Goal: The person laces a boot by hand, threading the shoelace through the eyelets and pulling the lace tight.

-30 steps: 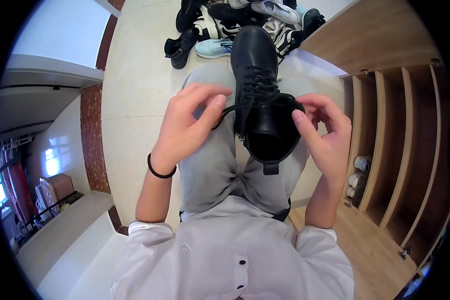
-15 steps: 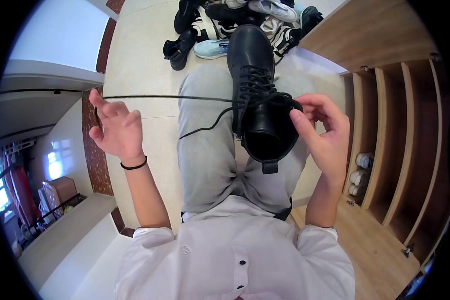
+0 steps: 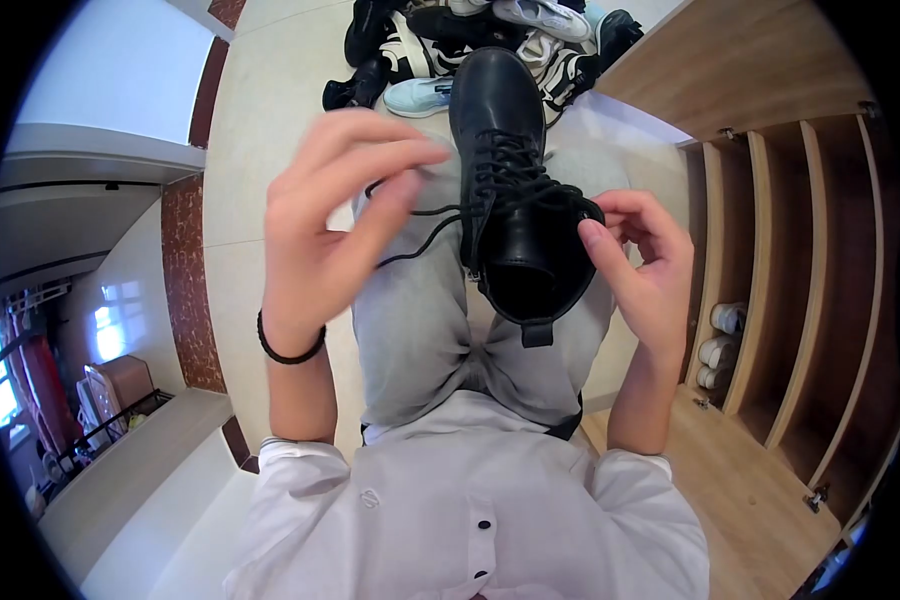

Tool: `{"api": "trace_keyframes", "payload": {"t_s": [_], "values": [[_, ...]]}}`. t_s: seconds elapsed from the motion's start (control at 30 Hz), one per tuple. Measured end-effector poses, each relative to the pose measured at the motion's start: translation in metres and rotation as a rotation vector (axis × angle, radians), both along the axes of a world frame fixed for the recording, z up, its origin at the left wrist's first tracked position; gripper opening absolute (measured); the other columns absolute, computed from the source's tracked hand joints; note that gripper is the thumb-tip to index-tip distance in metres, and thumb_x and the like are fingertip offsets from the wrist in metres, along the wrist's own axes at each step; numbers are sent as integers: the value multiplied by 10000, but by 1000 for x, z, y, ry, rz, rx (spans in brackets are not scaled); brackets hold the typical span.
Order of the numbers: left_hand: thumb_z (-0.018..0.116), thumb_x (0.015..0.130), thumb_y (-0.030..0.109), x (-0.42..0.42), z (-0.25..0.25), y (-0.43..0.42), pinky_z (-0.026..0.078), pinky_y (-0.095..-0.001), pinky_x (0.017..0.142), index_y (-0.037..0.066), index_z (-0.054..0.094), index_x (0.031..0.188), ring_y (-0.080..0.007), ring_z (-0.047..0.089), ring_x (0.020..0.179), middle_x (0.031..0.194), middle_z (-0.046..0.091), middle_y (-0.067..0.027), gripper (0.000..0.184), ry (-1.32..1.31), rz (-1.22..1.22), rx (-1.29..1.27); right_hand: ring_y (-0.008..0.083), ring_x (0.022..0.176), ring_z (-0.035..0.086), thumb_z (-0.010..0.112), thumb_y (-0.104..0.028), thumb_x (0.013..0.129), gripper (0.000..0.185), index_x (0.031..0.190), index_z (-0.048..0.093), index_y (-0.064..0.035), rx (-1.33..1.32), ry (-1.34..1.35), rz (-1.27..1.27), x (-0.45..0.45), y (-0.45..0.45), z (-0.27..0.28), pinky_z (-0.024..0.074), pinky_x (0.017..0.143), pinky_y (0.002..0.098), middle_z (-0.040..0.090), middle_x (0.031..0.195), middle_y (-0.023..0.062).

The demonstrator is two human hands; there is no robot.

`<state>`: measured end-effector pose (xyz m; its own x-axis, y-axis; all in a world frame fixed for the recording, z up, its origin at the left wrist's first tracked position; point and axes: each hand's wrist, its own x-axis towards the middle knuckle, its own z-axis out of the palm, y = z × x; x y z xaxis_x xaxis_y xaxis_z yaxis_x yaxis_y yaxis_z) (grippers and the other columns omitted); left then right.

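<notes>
A black lace-up boot (image 3: 500, 105) rests on my knees, toe pointing away, its opening toward me. My right hand (image 3: 642, 255) pinches the right edge of the boot's collar between thumb and fingers. To the left of the boot is my left hand (image 3: 345, 195), blurred by motion, its thumb and fingers apart. Two loose ends of the black lace (image 3: 420, 245) trail left from the eyelets toward this hand; whether it touches one of them cannot be made out.
A pile of shoes (image 3: 420, 50) lies on the floor beyond my knees. On the right stands an open wooden cabinet (image 3: 755, 270) with upright dividers and some white shoes (image 3: 718, 352) inside. A ledge with a rack (image 3: 130, 415) is at the left.
My left hand went far out left, drawing a lace taut, then came back toward the boot, and that lace is slack now. My right hand has stayed at the collar.
</notes>
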<state>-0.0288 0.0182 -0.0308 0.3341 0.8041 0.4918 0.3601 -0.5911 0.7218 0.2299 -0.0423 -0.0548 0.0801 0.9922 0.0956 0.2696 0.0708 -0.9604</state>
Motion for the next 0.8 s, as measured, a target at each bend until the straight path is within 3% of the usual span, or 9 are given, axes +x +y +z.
{"api": "trace_keyframes", "payload": {"t_s": [0.17, 0.37, 0.8], "values": [[744, 717, -93, 32, 12, 1, 481, -266, 657, 16, 729, 996, -180, 613, 706, 790, 672, -80, 300, 68, -107, 78, 19, 673, 542, 729, -28, 834, 141, 955, 666, 6, -22, 35, 4, 3, 0, -2, 365, 590, 186, 648, 757, -30], [755, 701, -74, 47, 14, -3, 466, -294, 629, 32, 709, 874, -204, 592, 700, 790, 679, -52, 207, 47, -219, 48, 38, 731, 569, 703, -26, 863, 138, 985, 660, 20, -95, 185, 23, 8, 0, -10, 423, 663, 189, 664, 839, 1], [777, 701, -45, 53, 1, 0, 483, -293, 663, 35, 723, 881, -192, 593, 720, 801, 698, -50, 204, 50, -179, 62, 54, 853, 591, 627, -35, 924, 155, 1060, 632, 39, -131, 417, 84, 19, -2, -24, 449, 767, 196, 678, 944, 35]]}}
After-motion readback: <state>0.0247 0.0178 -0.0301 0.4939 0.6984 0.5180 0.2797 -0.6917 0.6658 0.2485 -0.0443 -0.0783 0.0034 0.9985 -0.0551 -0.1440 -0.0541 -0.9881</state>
